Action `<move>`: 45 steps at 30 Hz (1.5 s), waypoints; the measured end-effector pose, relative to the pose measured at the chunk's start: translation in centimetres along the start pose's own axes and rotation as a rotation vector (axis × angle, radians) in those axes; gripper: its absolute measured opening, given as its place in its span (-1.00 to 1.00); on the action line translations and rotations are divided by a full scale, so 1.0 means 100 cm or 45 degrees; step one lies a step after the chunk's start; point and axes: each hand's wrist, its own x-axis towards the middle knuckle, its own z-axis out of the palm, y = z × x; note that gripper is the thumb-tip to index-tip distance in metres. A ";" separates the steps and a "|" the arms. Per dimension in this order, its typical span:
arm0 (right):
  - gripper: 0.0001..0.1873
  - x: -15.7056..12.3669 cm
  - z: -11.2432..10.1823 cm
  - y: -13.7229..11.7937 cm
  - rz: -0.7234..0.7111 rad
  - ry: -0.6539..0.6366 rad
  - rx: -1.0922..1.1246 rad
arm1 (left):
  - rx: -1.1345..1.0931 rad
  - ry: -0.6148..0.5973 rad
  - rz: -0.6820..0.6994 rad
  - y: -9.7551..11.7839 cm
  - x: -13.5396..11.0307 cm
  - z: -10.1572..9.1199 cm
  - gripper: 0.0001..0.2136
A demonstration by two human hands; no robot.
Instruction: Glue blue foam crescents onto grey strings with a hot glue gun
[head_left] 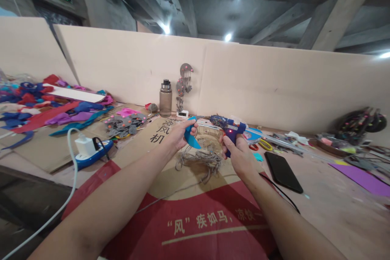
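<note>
My left hand [180,133] is closed on a curved blue foam piece [191,134], held up above the table. My right hand [237,152] grips a blue glue gun [229,126] by its handle; a red light glows on the gun. The gun's nozzle points left toward the foam piece, close to its top edge. Below both hands lies a tangle of grey twine [201,160] on a sheet of cardboard [170,178] printed with red and Chinese characters.
A black phone [283,172] lies right of my right hand, scissors with yellow handles [264,144] behind it. A power strip with a white plug [88,151] sits left. A bottle [165,98], grey foam ornaments [124,125], coloured foam scraps [45,107] and a purple sheet [362,176] stand around.
</note>
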 end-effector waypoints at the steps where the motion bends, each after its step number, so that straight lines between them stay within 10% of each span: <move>1: -0.66 0.000 0.000 0.000 0.001 -0.001 0.001 | -0.005 -0.001 -0.002 0.000 0.000 0.000 -0.91; 45: -0.64 0.000 0.002 0.000 0.005 0.008 0.039 | -0.048 0.000 -0.036 0.002 -0.003 0.004 -0.92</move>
